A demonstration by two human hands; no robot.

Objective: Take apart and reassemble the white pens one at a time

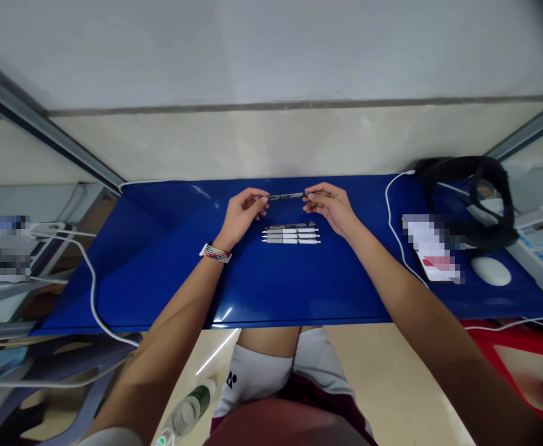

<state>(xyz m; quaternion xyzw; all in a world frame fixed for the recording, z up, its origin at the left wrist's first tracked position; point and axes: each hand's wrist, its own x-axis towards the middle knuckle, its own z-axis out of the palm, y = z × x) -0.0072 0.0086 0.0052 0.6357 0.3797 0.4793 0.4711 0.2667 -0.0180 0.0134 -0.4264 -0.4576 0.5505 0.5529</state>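
Note:
A slim dark grey pen [286,196] is stretched level between my two hands, just above or on the back part of the blue table [169,260]. My left hand [244,209] pinches its left end between thumb and fingers. At the other end, my right hand [329,204] grips it with thumb and fingertips. Closer to me lies a neat row of white-and-grey pens [292,235], side by side, tips pointing left. A dark pen [294,226] rests along the far side of that row. My left wrist wears a colourful woven band [215,252].
On the right lie a phone [431,248], a white mouse [491,271] and a black headset or strap [469,198]. A white cable [394,217] runs past the phone. A wall [252,145] closes off the back. Below left, a plastic bottle [190,409] stands on the floor.

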